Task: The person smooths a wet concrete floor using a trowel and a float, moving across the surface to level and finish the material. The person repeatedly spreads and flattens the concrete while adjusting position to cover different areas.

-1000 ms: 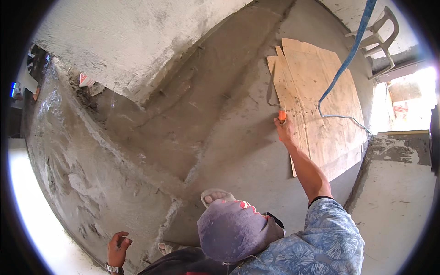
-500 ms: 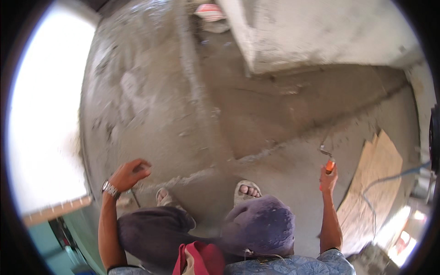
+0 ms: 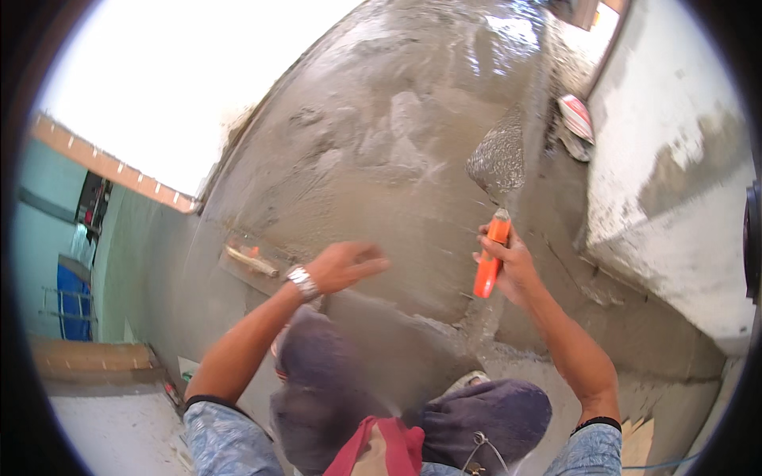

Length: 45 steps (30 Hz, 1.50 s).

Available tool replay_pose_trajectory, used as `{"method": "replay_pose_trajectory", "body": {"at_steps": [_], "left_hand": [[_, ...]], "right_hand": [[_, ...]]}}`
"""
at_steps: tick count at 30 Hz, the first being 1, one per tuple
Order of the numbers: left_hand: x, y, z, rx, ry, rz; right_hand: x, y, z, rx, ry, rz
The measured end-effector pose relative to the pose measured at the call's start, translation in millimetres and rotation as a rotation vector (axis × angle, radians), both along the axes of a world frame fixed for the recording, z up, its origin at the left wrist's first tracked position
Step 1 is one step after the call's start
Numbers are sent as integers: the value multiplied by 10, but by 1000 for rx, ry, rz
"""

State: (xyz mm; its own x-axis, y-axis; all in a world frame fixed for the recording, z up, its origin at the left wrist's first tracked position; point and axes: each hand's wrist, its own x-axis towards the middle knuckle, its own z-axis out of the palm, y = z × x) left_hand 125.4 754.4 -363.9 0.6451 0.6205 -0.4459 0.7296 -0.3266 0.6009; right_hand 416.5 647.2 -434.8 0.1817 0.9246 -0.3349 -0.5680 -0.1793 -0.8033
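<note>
My right hand (image 3: 514,268) is closed round the orange handle of a pointed trowel (image 3: 498,163). The trowel's blade, coated in grey, points away from me above the wet mortar (image 3: 397,182). In front of my knees hangs my left hand (image 3: 348,266), empty, its fingers stretched out and a little blurred; a metal watch (image 3: 302,282) circles that wrist. Beside it on the left lies a flat float (image 3: 252,260) with a pale wooden handle, resting on the grey surface.
A rough white wall block (image 3: 675,182) rises on the right, with a red and white bag (image 3: 576,117) at its far corner. To the left a bright white wall (image 3: 175,87) borders the mortar. Pale boards (image 3: 636,444) lie at the lower right.
The view has swung left. My right hand has brought the trowel in from the far right to over the mortar, and my left hand now reaches further inward. The float has come into view.
</note>
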Motion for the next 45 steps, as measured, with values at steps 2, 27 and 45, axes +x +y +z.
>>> {"method": "replay_pose_trajectory", "body": {"at_steps": [2,27,45], "left_hand": [[45,145,-192,-157,-261,100],[-1162,4871,-2125,558,356,5],[-600,3985,-2446,67,50,114]], "right_hand": [[-484,415,10,2,114,68],[-1158,-320,378,-1008,-625,-241],[-2162,-1103,1019,-819,-519,-474]]}}
